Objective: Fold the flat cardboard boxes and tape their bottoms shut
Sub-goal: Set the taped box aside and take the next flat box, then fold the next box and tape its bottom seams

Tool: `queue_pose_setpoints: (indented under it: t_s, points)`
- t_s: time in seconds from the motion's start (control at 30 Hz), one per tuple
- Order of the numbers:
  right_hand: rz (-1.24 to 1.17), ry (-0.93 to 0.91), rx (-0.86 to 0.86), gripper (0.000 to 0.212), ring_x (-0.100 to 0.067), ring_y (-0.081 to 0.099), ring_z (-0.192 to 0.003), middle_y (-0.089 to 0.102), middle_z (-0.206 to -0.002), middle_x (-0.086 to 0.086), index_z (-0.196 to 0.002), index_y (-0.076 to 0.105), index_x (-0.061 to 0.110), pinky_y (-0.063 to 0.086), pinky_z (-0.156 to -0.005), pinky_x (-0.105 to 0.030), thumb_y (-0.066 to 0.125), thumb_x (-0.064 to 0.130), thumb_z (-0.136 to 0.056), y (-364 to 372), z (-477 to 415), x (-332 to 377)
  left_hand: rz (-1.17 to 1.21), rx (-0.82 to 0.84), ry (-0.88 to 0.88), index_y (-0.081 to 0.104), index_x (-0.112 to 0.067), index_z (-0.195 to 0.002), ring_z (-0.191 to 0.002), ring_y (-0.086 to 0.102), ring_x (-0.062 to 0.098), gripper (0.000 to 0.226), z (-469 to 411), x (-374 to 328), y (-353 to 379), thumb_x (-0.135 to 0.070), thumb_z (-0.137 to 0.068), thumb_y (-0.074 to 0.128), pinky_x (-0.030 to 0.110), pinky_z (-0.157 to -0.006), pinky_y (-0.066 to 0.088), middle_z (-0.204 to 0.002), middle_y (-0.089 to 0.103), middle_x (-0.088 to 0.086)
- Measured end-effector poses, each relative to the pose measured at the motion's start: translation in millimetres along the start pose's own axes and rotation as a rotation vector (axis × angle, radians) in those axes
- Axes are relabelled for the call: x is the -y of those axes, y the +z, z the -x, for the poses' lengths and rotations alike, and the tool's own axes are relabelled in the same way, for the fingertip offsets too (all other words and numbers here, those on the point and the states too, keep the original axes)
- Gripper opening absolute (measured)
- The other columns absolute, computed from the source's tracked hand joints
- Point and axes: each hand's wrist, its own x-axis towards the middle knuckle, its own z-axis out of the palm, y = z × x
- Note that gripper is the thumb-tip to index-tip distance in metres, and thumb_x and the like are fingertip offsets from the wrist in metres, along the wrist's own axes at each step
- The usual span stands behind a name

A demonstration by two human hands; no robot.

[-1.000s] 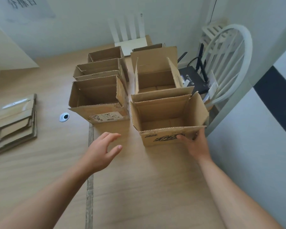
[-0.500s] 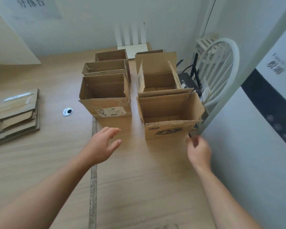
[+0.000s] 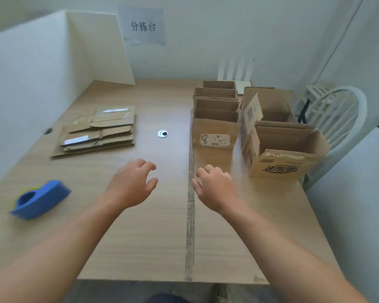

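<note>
Wooden desk (image 3: 153,226) occupies a white-walled corner. White partition (image 3: 31,68) at left. Paper sign (image 3: 143,26) on rear wall. White chair (image 3: 341,110) at right.

Flat cardboard stack (image 3: 99,132) left of folded boxes (image 3: 216,125)

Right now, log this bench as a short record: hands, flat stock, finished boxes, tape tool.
left hand: fingers loosely curled, holds nothing, over the table
right hand: fingers loosely curled, holds nothing
flat cardboard stack: lies far left, no hand on it
folded boxes: upright, tops open, two rows at right; labelled box fronts the left row, logo box the right row
tape dispenser: blue, near left, apart from both hands
chair: white, beside the table's right side
</note>
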Motion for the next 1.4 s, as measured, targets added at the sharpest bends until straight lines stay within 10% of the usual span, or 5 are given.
queue_pose_setpoints:
  t_s: [0.53,1.4]
  points:
    - [0.206,-0.366,0.200,0.035,-0.030,0.053,-0.102,0.056,-0.115,-0.004,-0.122,0.053,0.019,0.031,-0.075,-0.037,0.039,0.044,-0.103,46.7,-76.4,201.5,-0.234,0.140,-0.366,0.048,-0.022,-0.134,-0.120,0.048,0.024,0.040,89.7,173.2,-43.3,-0.039,-0.098,0.044,0.038,-0.090,0.041,-0.133,0.052,0.000]
    - [0.239,-0.145,0.262,0.027,-0.032,0.056,-0.101,0.058,-0.108,-0.004,-0.102,0.051,0.020,0.035,-0.072,-0.036,0.040,0.044,-0.101,133.2,-365.8,270.5,-0.113,0.180,-0.315,0.053,-0.022,-0.132,-0.117,0.051,0.025,0.037,-175.8,402.5,-57.6,-0.035,-0.098,0.043,0.036,-0.086,0.041,-0.129,0.055,0.000]
